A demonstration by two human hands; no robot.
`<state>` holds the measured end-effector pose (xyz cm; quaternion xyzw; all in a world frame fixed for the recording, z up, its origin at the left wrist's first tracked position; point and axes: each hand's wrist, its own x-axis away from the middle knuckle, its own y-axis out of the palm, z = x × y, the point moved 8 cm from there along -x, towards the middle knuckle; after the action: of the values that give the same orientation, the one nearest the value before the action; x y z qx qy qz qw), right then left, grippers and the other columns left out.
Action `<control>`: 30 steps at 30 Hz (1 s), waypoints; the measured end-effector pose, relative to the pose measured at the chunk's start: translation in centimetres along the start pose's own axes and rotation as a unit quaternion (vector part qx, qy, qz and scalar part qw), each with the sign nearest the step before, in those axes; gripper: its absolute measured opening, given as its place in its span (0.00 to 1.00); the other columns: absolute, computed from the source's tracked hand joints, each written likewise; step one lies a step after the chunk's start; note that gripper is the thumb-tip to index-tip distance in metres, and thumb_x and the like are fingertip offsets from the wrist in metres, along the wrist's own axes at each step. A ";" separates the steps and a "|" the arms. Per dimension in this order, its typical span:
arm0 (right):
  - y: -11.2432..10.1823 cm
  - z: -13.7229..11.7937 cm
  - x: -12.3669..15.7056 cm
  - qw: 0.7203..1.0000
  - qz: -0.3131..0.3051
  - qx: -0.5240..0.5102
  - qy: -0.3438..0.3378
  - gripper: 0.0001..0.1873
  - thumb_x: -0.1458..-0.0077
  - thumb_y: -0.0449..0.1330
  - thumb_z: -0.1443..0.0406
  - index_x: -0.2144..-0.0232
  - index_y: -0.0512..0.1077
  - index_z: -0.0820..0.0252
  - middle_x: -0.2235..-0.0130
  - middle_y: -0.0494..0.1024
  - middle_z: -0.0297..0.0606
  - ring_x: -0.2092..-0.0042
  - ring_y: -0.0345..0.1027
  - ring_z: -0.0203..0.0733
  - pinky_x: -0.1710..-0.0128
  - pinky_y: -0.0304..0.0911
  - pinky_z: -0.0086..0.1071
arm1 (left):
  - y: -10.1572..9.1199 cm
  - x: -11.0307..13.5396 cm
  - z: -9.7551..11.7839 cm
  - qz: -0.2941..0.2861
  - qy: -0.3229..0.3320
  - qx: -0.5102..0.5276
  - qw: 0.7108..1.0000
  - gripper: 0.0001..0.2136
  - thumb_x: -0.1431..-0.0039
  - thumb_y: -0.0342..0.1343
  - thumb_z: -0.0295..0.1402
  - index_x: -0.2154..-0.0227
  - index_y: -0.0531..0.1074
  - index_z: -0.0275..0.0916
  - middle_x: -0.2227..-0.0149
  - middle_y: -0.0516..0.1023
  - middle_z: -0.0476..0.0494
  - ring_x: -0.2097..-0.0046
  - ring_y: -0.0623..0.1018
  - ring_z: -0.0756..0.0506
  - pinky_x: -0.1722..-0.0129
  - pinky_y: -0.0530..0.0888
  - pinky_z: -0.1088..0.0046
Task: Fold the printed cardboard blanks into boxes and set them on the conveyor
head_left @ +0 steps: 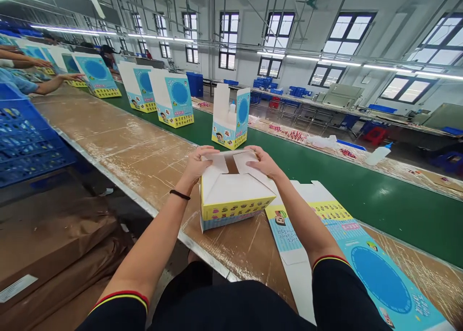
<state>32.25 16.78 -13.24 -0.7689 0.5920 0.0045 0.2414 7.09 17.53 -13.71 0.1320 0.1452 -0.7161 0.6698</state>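
A printed cardboard box (237, 208), yellow and blue with white flaps partly folded in, rests on the brown bench in front of me. A brown gap shows between its flaps. My left hand (198, 166) grips the box at its far left corner, thumb over the white flap. On the far right corner, my right hand (263, 163) holds it the same way, thumb pressing on the other flap. Beneath my right forearm lies a flattened printed carton (379, 278) with a blue oval. An upright open box (230, 123) stands on the green belt just beyond my hands.
The green conveyor belt (336, 191) runs alongside the brown bench (119, 138). More upright boxes (175, 99) stand along it to the left. A blue crate (32, 128) is at the left, near co-workers' arms (54, 84). A white squeeze bottle (378, 155) stands across the belt.
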 end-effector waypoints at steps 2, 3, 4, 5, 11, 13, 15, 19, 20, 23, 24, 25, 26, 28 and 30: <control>-0.3 -0.1 0.1 0.999 0.017 0.033 -0.019 0.15 0.49 0.67 0.56 0.59 0.82 0.52 0.41 0.76 0.38 0.37 0.67 0.55 0.32 0.58 0.49 | 0.4 0.1 0.4 -0.024 0.026 -0.070 0.997 0.08 0.57 0.59 0.32 0.75 0.82 0.41 0.49 0.78 0.41 0.42 0.75 0.36 0.36 0.71 0.56; -0.3 0.0 0.1 0.999 0.020 0.041 -0.013 0.11 0.47 0.64 0.56 0.66 0.82 0.53 0.42 0.77 0.38 0.37 0.67 0.55 0.32 0.57 0.49 | 0.8 0.2 0.6 -0.044 0.030 -0.106 0.993 0.08 0.55 0.57 0.32 0.77 0.82 0.41 0.49 0.77 0.41 0.42 0.75 0.36 0.34 0.69 0.56; -0.3 0.0 0.2 0.999 0.017 0.046 -0.001 0.12 0.44 0.61 0.55 0.69 0.82 0.53 0.42 0.78 0.38 0.37 0.67 0.55 0.32 0.57 0.49 | 1.1 0.3 0.7 -0.064 0.030 -0.141 0.987 0.08 0.54 0.57 0.33 0.78 0.82 0.42 0.50 0.77 0.42 0.41 0.74 0.36 0.33 0.68 0.55; -0.1 0.0 0.3 0.998 0.010 0.055 0.011 0.14 0.43 0.61 0.54 0.68 0.82 0.53 0.41 0.77 0.39 0.36 0.66 0.55 0.32 0.57 0.48 | 1.5 0.4 0.9 -0.083 0.031 -0.177 0.980 0.09 0.52 0.57 0.34 0.77 0.82 0.42 0.49 0.77 0.42 0.41 0.74 0.36 0.33 0.67 0.54; 1.1 -1.0 0.2 0.964 -0.041 0.249 0.080 0.52 0.55 0.74 0.54 0.30 0.63 0.56 0.27 0.57 0.49 0.27 0.52 0.60 0.27 0.51 0.52 | 3.4 0.1 1.6 -0.202 0.024 -0.413 0.888 0.31 0.56 0.69 0.46 0.47 0.79 0.42 0.40 0.72 0.38 0.35 0.69 0.30 0.31 0.65 0.50; 1.6 -1.2 0.1 0.945 -0.040 0.311 0.096 0.54 0.53 0.73 0.56 0.28 0.59 0.56 0.27 0.55 0.51 0.27 0.51 0.63 0.28 0.53 0.56 | 3.8 -0.1 1.5 -0.225 0.020 -0.487 0.844 0.44 0.57 0.70 0.49 0.35 0.69 0.40 0.38 0.71 0.33 0.34 0.67 0.28 0.32 0.65 0.49; 2.0 -1.4 -0.1 0.929 -0.034 0.357 0.091 0.52 0.52 0.73 0.55 0.28 0.60 0.53 0.28 0.58 0.51 0.29 0.53 0.66 0.30 0.55 0.60 | 4.2 -0.1 1.5 -0.243 0.027 -0.539 0.806 0.49 0.55 0.69 0.51 0.31 0.62 0.39 0.36 0.70 0.30 0.34 0.67 0.27 0.33 0.64 0.48; 1.9 -0.9 -0.6 0.924 -0.035 0.372 0.084 0.52 0.54 0.76 0.54 0.30 0.62 0.50 0.29 0.59 0.50 0.31 0.58 0.69 0.31 0.55 0.64 | 4.9 0.2 1.7 -0.257 0.036 -0.578 0.774 0.49 0.52 0.68 0.53 0.29 0.59 0.40 0.33 0.69 0.29 0.33 0.67 0.26 0.32 0.63 0.48; 1.6 -0.7 -0.7 0.936 -0.027 0.342 0.080 0.52 0.54 0.76 0.54 0.30 0.62 0.51 0.29 0.59 0.50 0.31 0.58 0.68 0.30 0.54 0.63 | 4.9 0.2 1.8 -0.254 0.031 -0.575 0.777 0.48 0.51 0.67 0.53 0.29 0.60 0.40 0.33 0.69 0.28 0.33 0.67 0.25 0.32 0.63 0.47; -0.2 0.3 -0.4 0.987 0.047 0.128 0.088 0.47 0.45 0.69 0.46 0.29 0.61 0.54 0.27 0.60 0.48 0.29 0.58 0.59 0.30 0.59 0.53 | 4.3 0.2 1.8 -0.236 0.026 -0.527 0.816 0.42 0.45 0.60 0.55 0.31 0.63 0.37 0.34 0.70 0.29 0.32 0.67 0.26 0.31 0.61 0.45; -0.7 1.1 0.2 0.990 0.083 0.033 0.111 0.43 0.40 0.63 0.43 0.30 0.62 0.55 0.28 0.63 0.48 0.30 0.61 0.57 0.32 0.63 0.50 | 3.8 0.2 1.8 -0.222 0.028 -0.499 0.837 0.39 0.42 0.57 0.55 0.33 0.65 0.37 0.34 0.72 0.30 0.32 0.67 0.28 0.30 0.61 0.46; -0.9 2.2 1.0 0.981 0.111 -0.054 0.148 0.40 0.37 0.58 0.40 0.32 0.65 0.56 0.30 0.67 0.48 0.32 0.65 0.56 0.35 0.68 0.49 | 3.1 0.2 1.9 -0.205 0.032 -0.467 0.859 0.37 0.40 0.55 0.55 0.34 0.68 0.37 0.35 0.73 0.31 0.32 0.67 0.29 0.30 0.61 0.46; -0.6 3.4 2.1 0.965 0.127 -0.124 0.192 0.39 0.35 0.55 0.39 0.34 0.68 0.56 0.34 0.73 0.49 0.36 0.70 0.56 0.39 0.72 0.49 | 2.4 0.2 2.0 -0.184 0.038 -0.436 0.880 0.35 0.40 0.53 0.55 0.36 0.70 0.38 0.36 0.74 0.33 0.33 0.68 0.30 0.30 0.62 0.47; 1.1 5.4 4.3 0.936 0.118 -0.199 0.266 0.35 0.38 0.59 0.39 0.43 0.76 0.57 0.46 0.82 0.49 0.43 0.76 0.58 0.46 0.76 0.49 | 0.8 0.6 2.4 -0.144 0.054 -0.383 0.911 0.32 0.41 0.54 0.55 0.40 0.73 0.40 0.37 0.76 0.36 0.34 0.70 0.32 0.31 0.64 0.48; 3.0 6.5 5.9 0.927 0.086 -0.221 0.291 0.28 0.44 0.68 0.43 0.51 0.80 0.55 0.56 0.86 0.45 0.50 0.80 0.58 0.50 0.78 0.49 | -0.6 1.4 3.2 -0.113 0.077 -0.343 0.929 0.30 0.43 0.56 0.54 0.43 0.75 0.40 0.39 0.78 0.37 0.37 0.72 0.32 0.32 0.66 0.48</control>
<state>33.09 13.30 -21.77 -0.7166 0.6838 -0.0685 -0.1189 6.38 15.08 -11.25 -0.0682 0.4471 -0.6815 0.5754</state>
